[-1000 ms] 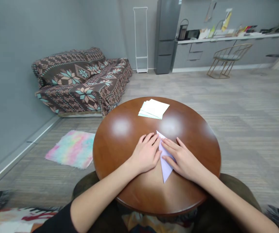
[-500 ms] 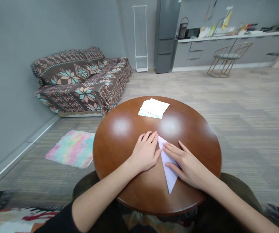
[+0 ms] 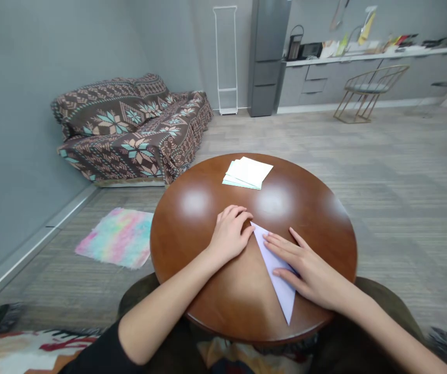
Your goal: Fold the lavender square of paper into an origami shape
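A folded lilac sheet of paper [image 3: 281, 291] lies on the round brown table [image 3: 184, 228], shaped as a long triangle with one point towards me. My left hand [image 3: 231, 228] is at its far corner, fingers curled and the thumb and forefinger closed about the tip. My right hand [image 3: 301, 265] lies on the paper's right part with its fingers stretched out, pressing it to the tabletop and covering some of that side.
Farther back on the table lies a loose stack of pale square sheets [image 3: 248, 172]. A patterned covered sofa [image 3: 130, 127] and a fluffy pastel mat [image 3: 118, 236] are on the left. A metal chair [image 3: 369, 88] stands near the kitchen counter [image 3: 324, 59].
The paper has turned slightly, its near point shifting right and towards me. My left fingers have curled in from lying flatter. My right hand has moved a little to the right.
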Tool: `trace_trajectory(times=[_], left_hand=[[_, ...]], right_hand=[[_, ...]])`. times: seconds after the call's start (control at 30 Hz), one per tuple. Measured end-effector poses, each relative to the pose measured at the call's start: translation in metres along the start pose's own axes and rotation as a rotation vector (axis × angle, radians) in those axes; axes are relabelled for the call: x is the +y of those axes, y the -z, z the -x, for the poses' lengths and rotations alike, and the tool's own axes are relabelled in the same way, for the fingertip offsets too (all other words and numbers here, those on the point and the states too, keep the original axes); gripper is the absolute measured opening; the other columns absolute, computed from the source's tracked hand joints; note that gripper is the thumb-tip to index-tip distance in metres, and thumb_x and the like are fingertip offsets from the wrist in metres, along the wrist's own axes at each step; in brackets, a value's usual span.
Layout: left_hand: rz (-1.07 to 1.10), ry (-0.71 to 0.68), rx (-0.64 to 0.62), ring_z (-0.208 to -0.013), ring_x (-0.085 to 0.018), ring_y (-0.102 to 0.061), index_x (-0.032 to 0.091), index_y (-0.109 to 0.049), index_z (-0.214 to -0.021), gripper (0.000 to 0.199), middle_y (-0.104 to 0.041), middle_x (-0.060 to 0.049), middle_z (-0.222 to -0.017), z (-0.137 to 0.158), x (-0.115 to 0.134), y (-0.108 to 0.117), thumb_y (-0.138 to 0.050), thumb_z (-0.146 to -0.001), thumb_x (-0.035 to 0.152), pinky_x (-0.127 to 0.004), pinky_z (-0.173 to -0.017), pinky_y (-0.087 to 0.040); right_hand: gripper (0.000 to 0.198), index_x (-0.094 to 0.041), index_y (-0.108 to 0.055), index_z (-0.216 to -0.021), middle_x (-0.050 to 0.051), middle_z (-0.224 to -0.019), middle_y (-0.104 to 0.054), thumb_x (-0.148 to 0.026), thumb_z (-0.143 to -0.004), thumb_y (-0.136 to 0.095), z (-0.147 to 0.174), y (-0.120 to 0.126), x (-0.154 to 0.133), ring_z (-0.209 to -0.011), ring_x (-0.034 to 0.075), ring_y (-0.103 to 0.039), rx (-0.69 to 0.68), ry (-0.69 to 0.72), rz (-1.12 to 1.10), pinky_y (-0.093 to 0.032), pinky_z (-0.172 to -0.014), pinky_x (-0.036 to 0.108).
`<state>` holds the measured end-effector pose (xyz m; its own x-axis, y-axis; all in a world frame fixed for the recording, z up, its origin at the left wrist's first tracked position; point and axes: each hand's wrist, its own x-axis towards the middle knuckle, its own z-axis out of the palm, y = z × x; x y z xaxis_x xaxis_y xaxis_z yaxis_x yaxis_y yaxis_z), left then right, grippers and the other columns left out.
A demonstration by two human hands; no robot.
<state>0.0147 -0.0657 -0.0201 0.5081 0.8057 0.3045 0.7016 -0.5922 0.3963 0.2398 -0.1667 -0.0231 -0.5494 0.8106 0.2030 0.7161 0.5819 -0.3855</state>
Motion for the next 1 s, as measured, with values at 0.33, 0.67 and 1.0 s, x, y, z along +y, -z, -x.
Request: trace_trajectory(times=[0.33, 0.67, 1.0], left_hand=[[-0.028, -0.005, 0.049, -0.119, -0.026, -0.054, 0.023, -0.065, -0.109, 0.018, -0.065, -0.007, -0.121, -0.002, 0.007, 0.004, -0.061, -0.092, 0.022, -0.044, -0.099, -0.046], [-0.077, -0.182, -0.145, -0.136, -0.028, -0.048, 0.019, -0.052, -0.142, 0.049, -0.058, -0.011, -0.146, 0.051, 0.04, 0.015, -0.053, -0.098, 0.039, -0.047, -0.113, -0.037], [-0.145, -0.158, -0.28, -0.153, -0.036, -0.026, 0.018, -0.031, -0.158, 0.081, -0.035, -0.011, -0.164, 0.02, 0.012, 0.014, -0.048, -0.093, 0.064, -0.058, -0.123, -0.018]], right_hand=[[0.061, -0.028, -0.033, -0.159, 0.012, -0.158, -0.044, -0.027, -0.101, -0.052, 0.0, 0.0, -0.001, -0.147, 0.03, -0.04, 0.012, -0.001, 0.009, -0.018, -0.122, 0.068], [0.06, -0.026, -0.032, -0.159, 0.011, -0.16, -0.041, -0.031, -0.102, -0.05, 0.0, -0.003, 0.0, -0.149, 0.03, -0.037, -0.007, 0.012, 0.024, -0.019, -0.122, 0.066], [0.061, -0.019, -0.03, -0.16, 0.017, -0.162, -0.036, -0.041, -0.104, -0.044, -0.027, -0.002, 0.007, -0.151, 0.031, -0.034, -0.002, -0.024, 0.092, -0.024, -0.121, 0.066]])
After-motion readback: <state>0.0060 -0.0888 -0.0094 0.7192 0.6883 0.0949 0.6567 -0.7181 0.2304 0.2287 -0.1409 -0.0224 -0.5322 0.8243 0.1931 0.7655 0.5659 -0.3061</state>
